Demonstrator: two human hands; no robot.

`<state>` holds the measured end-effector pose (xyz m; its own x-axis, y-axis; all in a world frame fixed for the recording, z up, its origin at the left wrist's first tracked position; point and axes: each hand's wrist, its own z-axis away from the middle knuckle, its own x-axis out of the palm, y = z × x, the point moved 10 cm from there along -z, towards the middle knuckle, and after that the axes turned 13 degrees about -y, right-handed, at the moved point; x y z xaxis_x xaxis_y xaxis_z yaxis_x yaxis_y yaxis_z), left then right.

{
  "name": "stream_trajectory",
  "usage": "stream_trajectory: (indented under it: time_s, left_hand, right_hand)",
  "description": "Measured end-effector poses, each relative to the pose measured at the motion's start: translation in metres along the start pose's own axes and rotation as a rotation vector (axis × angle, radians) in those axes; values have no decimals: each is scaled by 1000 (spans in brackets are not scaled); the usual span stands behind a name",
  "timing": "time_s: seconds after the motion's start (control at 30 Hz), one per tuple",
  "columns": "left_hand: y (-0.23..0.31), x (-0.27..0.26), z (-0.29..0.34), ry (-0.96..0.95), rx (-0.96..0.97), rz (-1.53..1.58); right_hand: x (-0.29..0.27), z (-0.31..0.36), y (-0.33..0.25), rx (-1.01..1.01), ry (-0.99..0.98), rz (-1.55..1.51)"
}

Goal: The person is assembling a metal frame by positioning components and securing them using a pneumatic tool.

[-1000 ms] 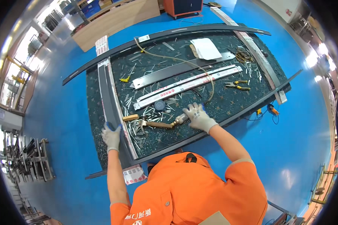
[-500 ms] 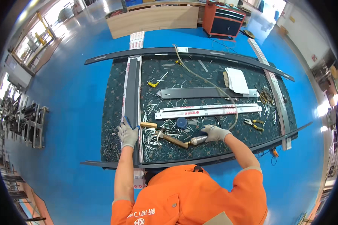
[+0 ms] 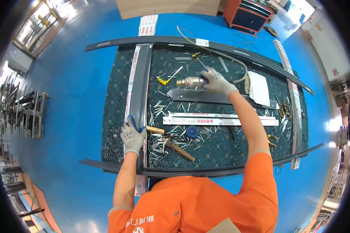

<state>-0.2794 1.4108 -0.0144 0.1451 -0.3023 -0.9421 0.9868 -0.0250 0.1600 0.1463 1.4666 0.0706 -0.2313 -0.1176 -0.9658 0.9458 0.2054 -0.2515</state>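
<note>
My left hand [image 3: 133,136], in a grey glove, lies flat across a long dark grey metal profile [image 3: 139,81], thumb spread from the fingers. My right hand [image 3: 218,82], also gloved, is wrapped round a silver air tool [image 3: 192,81] with a brass-coloured tip pointing left. The tool is held above the mat, just beyond a shorter grey metal plate [image 3: 206,95]. A pale air hose [image 3: 243,66] curves toward the back of the right hand; its join with the tool is hidden. Near my left hand are a wooden-handled hammer [image 3: 179,151] and a wooden-handled tool [image 3: 155,129].
White wrapped bars [image 3: 221,120], a blue round container [image 3: 192,132], a yellow-handled tool [image 3: 164,81], a white cloth or paper [image 3: 259,88] and pliers [image 3: 273,139] lie on the dark patterned mat [image 3: 214,149] among scattered metal strips. Long dark profiles [image 3: 167,40] cross its far and near edges.
My right hand has carried the air tool away from beside the hammer, forward past the white bars to the far side of the grey plate. My left hand stays on the profile.
</note>
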Motion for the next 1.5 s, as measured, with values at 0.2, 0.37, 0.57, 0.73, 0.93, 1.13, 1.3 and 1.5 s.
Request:
stream_trajectory:
  time_s: [0.2, 0.37, 0.57, 0.73, 0.93, 1.13, 1.3, 1.5]
  left_hand:
    - [5, -1, -14, 7, 5, 18]
    - [8, -13, -14, 9, 20, 39]
    - [-4, -8, -16, 50, 35, 38]
    - [-3, -6, -12, 225, 132, 65]
    - [-10, -41, 29, 388, 150, 262]
    - [5, -201, 124, 413, 703, 938]
    - [34, -383, 286, 812, 1259, 595]
    - [39, -408, 346, 891, 1407, 359]
  right_hand:
    - [78, -77, 63, 222, -158, 157]
    - [82, -31, 30, 325, 128, 52]
    - [87, 126, -99, 123, 212, -348]
    - [169, 188, -192, 191, -355, -233]
    - [189, 183, -186, 241, -382, -61]
    - [154, 211, -141, 431, -100, 90]
    - [151, 213, -177, 389, -61, -193]
    - [118, 179, -320, 117, 160, -440]
